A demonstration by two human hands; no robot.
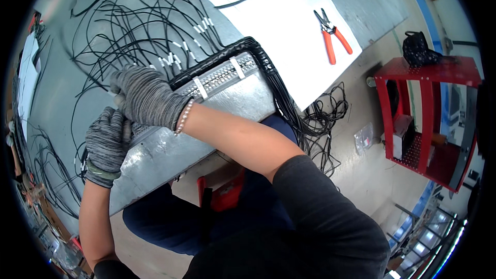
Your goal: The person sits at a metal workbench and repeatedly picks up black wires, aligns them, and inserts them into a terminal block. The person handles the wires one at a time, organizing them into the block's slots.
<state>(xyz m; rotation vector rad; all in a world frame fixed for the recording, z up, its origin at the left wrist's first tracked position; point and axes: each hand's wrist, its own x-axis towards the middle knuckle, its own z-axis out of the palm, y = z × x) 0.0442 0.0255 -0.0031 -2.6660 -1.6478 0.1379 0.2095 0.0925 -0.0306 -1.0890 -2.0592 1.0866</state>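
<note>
My left hand point(107, 139) and my right hand point(150, 95), both in grey knitted gloves, meet at the left end of a terminal strip point(219, 76). Fingers of both are closed, and the gloves hide what is between them. A thin black wire runs up to the fingertips of my right hand. Behind the strip lies a thick bundle of black wires point(237, 47), bent round its right end. Many loose ends with white sleeves point(173, 61) fan out from it across the table. Part of the strip is covered by my right hand and forearm.
Wire strippers with red handles point(330, 41) lie on a large white sheet point(294, 36) to the right. Coiled black wires point(325, 113) hang past the table's edge. A red cart point(429, 77) carrying a black bag point(419, 50) stands further right. More wires point(49, 168) lie at left.
</note>
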